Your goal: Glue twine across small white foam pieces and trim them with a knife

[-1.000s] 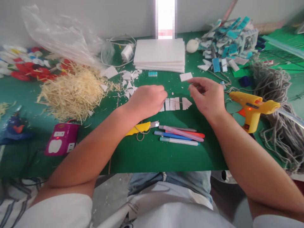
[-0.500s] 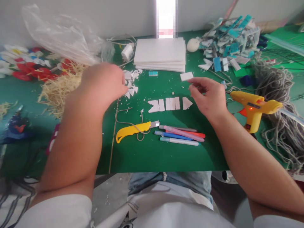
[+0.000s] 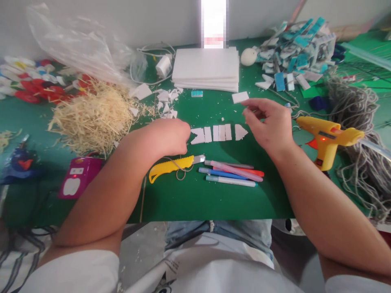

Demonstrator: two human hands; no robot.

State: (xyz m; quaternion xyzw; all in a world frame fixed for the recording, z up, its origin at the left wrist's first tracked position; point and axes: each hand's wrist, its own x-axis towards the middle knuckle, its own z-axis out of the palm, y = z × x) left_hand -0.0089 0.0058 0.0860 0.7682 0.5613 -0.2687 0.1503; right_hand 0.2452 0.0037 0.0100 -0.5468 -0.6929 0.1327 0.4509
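My left hand (image 3: 172,137), fingers curled and closed, is just left of a row of cut white foam pieces (image 3: 222,133); its fingertips are tucked under, so anything in them is hidden. The row has a notched piece at its left end and a pointed one at its right. Above the row's right end my right hand (image 3: 270,124) hovers or rests, fingers loosely bent and thumb apart. Its index fingertip is at the corner of a small white rectangle (image 3: 240,97); I cannot tell whether they touch. Below the row are a yellow utility knife (image 3: 171,167) and several markers (image 3: 233,173).
Stacked white sheets (image 3: 206,69) stand at the back beside a white ball (image 3: 248,57). A yellow glue gun (image 3: 328,140) and grey yarn (image 3: 351,106) are on the right. Straw (image 3: 94,114), foam scraps (image 3: 166,97) and a magenta box (image 3: 80,177) are on the left.
My left hand has moved right and toward me, from the foam scraps to the left end of the row. The right hand has hardly moved.
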